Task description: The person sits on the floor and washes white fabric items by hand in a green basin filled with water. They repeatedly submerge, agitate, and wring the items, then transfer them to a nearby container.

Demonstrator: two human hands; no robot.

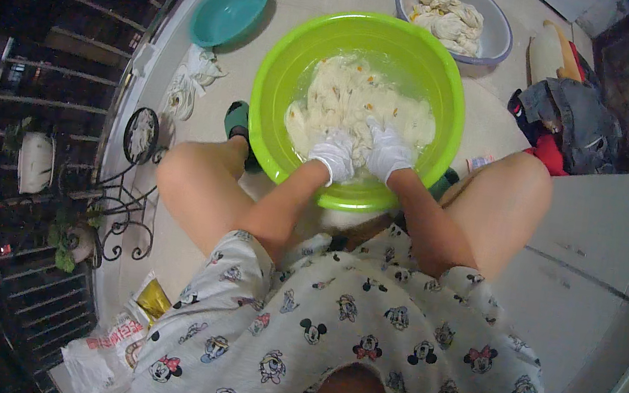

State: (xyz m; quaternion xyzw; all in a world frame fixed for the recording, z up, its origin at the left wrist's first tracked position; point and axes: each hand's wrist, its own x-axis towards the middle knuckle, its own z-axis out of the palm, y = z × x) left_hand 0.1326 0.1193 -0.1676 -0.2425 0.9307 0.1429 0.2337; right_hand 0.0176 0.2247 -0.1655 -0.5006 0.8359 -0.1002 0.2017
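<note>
A large lime-green plastic basin [346, 199] stands on the floor between my knees, with water and a cream-coloured cloth [345, 88] with small orange marks inside. My left hand [334, 155], in a thin white glove, presses into the near left part of the wet cloth. Close to its right, my right hand [388, 149], gloved the same way, rests on the cloth with its fingers pointing forward. The fingertips of both hands are partly hidden in the folds and water, so whether they grip the cloth is not clear.
A teal basin [231, 12] lies at the upper left; a grey-purple basin [495, 42] holds another cream cloth [450, 24]. Clothes [571, 119] are heaped at right beside a grey cabinet [599, 231]. A black metal plant stand [124, 208] and plastic bags [100, 356] are at left.
</note>
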